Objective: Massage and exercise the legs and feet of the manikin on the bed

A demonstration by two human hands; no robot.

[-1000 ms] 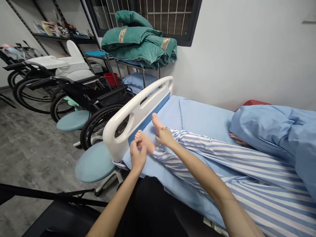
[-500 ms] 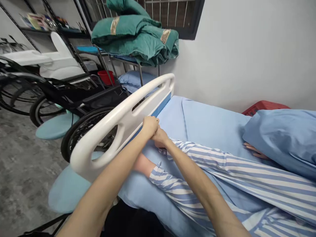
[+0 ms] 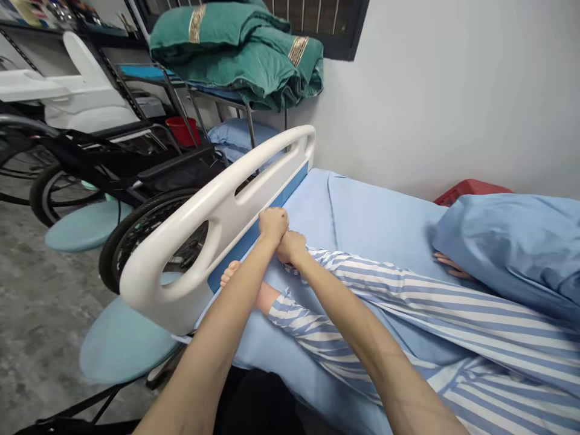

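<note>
Fingers: curled inward on left hand [image 3: 274, 222] and right hand [image 3: 292, 246], the two touching; grip cannot be told.
Far foot: apparently taken up, hidden by both hands.
Near foot [image 3: 266, 298]: left unheld, at seven o'clock.
Bed footboard [image 3: 226, 223]: seen at nine o'clock.
</note>
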